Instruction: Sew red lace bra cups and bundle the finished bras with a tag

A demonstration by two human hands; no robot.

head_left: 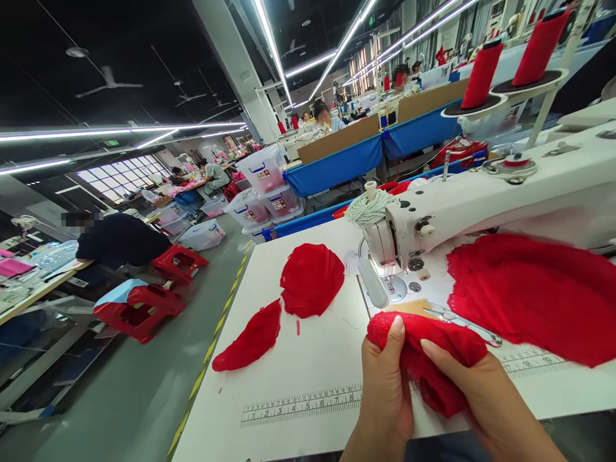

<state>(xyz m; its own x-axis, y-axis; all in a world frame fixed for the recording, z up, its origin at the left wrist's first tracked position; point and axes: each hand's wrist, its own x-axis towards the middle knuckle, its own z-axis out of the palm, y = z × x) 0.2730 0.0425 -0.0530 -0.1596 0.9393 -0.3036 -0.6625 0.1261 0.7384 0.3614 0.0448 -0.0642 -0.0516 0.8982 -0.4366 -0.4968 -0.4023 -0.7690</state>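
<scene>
My left hand [385,385] and my right hand [486,398] both grip one folded piece of red lace fabric [428,353] at the front edge of the white sewing table [308,372]. The left thumb presses on its upper left corner; the right fingers pinch it from the right. Just behind the piece lie small thread snips [462,321]. The white sewing machine [481,205] stands beyond, with its needle area [394,282] a little above the held fabric.
Two loose red lace pieces [310,279] [250,340] lie left on the table; a large red lace heap [534,295] lies right. Red thread cones [481,74] top the machine. Printed rulers [303,404] mark the table. Red stools [139,308], plastic bins and seated workers fill the aisle at left.
</scene>
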